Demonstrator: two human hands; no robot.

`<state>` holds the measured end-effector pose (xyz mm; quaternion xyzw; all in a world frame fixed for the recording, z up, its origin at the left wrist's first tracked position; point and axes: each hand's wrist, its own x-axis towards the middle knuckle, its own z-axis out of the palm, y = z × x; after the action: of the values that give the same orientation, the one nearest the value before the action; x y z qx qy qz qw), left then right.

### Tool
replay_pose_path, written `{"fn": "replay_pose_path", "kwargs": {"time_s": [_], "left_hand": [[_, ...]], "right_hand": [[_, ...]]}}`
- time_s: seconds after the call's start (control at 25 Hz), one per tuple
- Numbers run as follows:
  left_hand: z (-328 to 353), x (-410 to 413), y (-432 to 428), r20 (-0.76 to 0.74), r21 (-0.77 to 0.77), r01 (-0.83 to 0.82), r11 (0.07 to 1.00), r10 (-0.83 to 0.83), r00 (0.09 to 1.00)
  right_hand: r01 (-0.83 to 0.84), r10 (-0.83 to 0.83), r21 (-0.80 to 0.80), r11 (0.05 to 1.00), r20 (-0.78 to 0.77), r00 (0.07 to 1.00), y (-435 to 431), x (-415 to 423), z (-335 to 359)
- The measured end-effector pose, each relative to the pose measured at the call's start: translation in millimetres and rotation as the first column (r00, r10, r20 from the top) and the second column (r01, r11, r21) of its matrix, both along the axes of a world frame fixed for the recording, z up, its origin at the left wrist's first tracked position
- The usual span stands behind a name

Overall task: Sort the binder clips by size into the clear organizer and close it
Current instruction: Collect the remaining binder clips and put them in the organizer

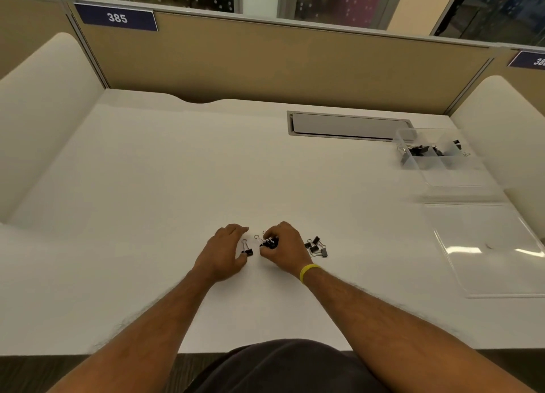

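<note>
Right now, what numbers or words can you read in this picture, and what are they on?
"385" in white, on the dark blue sign at the top left of the tan partition.
"38", cut off by the picture's edge, on the second blue sign at the far right.
The yellow wristband shows no writing that can be read.
No other text shows.

The right hand [284, 245] hid most of the clips [269, 242] it gripped, so their number was unclear. Inside the clear organizer [413, 168], clip sizes were too small to tell. On the organizer's near side, its lid [477, 263] was cut off at the right edge.
</note>
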<state>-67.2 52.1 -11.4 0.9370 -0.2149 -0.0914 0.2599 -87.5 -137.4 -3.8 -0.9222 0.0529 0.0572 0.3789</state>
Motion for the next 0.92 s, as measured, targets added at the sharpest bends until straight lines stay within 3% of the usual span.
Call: {"fn": "replay_pose_path", "kwargs": {"time_s": [0.12,0.24,0.36,0.44,0.6,0.72,0.8,0.92], "left_hand": [[8.0,0.7,-11.0,-0.093,-0.297,-0.253,0.921,0.236,0.967],[26.6,5.5,-35.0,-0.429,-0.512,-0.568,0.644,0.381,0.819],[43.4,7.6,-54.2,-0.827,-0.502,-0.829,0.246,0.142,0.543],[46.9,7.7,-55.2,-0.904,-0.427,-0.901,0.076,-0.022,0.426],[44.2,10.8,-39.4,-0.904,-0.392,-0.916,-0.088,-0.147,0.401],[42.0,13.7,-21.5,-0.916,-0.340,-0.916,-0.213,-0.147,0.374],[41.2,13.5,-11.0,-0.925,-0.325,-0.917,-0.233,-0.124,0.359],[39.1,13.7,-1.0,-0.935,-0.307,-0.923,-0.234,-0.105,0.337]], "right_hand": [[0.151,-0.147,0.272,0.950,-0.035,0.989,1.0,-1.2,10.5],[0.163,-0.158,0.419,0.893,-0.046,0.986,10.8,1.9,23.4],[0.082,-0.100,0.430,0.899,0.018,0.995,23.5,5.4,37.2],[-0.008,-0.031,0.384,0.923,0.096,0.995,29.3,6.6,44.9],[-0.173,0.110,0.281,0.944,0.226,0.968,35.6,8.3,56.4],[-0.104,0.044,0.215,0.971,0.269,0.962,33.8,12.1,50.9],[-0.051,0.027,0.134,0.990,0.176,0.984,30.3,14.2,41.4],[-0.181,0.175,-0.056,0.982,-0.104,0.979,33.3,12.4,25.7]]}}
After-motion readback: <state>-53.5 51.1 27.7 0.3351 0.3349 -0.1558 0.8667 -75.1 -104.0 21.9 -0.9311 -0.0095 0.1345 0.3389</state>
